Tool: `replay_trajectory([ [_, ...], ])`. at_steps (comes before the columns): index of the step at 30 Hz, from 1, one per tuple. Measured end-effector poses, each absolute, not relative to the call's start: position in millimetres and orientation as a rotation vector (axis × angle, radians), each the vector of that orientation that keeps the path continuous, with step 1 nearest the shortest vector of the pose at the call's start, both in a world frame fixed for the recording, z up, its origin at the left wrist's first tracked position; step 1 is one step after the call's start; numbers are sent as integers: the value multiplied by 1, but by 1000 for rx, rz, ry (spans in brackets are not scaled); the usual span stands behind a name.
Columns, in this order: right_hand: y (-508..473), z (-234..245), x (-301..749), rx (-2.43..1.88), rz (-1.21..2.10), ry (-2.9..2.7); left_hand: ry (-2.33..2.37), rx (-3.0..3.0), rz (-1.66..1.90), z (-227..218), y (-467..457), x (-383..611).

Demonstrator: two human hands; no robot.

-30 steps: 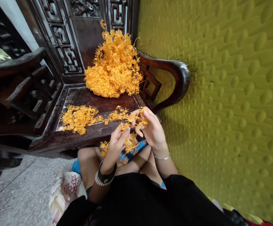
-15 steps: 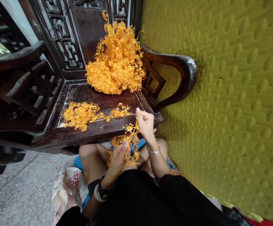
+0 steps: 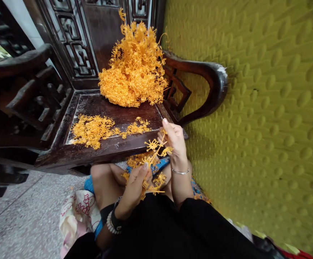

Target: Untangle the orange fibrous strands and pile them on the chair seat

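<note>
My left hand (image 3: 137,181) is closed around the lower part of an orange plastic sprig (image 3: 155,153) with small, spidery, flower-like pieces along its stem. At the sprig's upper end, my right hand (image 3: 174,138) pinches the stem between thumb and fingers. More orange pieces (image 3: 159,180) stick out beneath my left hand, by my lap. On the dark wooden chair seat (image 3: 110,108) lies a low heap of small orange pieces (image 3: 93,130), with a thinner scatter (image 3: 136,127) to its right. Behind them rises a large tangled pile of orange sprigs (image 3: 133,72).
A curved wooden armrest (image 3: 213,84) juts out on the right, beside a yellow-green embossed wall (image 3: 267,126). Another armrest (image 3: 18,61) stands at the left. A white cloth bag with red print (image 3: 82,208) lies on the speckled floor (image 3: 23,216).
My right hand has moved slightly right and up, drawing the sprig out straighter between my hands. My left hand has barely shifted. The heaps on the seat look the same.
</note>
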State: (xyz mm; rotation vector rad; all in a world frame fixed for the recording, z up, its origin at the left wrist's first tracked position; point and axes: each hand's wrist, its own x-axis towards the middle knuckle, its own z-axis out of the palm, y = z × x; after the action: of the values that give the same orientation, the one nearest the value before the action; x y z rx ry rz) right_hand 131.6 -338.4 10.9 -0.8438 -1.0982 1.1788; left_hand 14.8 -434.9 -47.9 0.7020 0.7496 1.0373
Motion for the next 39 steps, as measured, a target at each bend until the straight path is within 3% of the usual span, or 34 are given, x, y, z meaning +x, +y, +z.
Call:
replay_trajectory([
  [7, -317, 40, 196, -814, 1012, -923, 772, 607, 1139, -52, -445, -11],
  [12, -316, 18, 163, -940, 1247, -1361, 770, 593, 1240, -46, -440, -20],
  [19, -271, -31, 138, -1545, 232, -1756, 793, 549, 1258, -41, -429, -15],
  [25, -249, -57, 139, -1701, -82, -1984, 796, 506, 1246, -40, -429, -6],
  [33, -240, -74, 145, -1590, -39, -1884, 768, 472, 1220, -47, -424, -4],
  [39, -277, -51, 143, -1314, 216, -1640, 821, 529, 1247, -48, -420, -5],
])
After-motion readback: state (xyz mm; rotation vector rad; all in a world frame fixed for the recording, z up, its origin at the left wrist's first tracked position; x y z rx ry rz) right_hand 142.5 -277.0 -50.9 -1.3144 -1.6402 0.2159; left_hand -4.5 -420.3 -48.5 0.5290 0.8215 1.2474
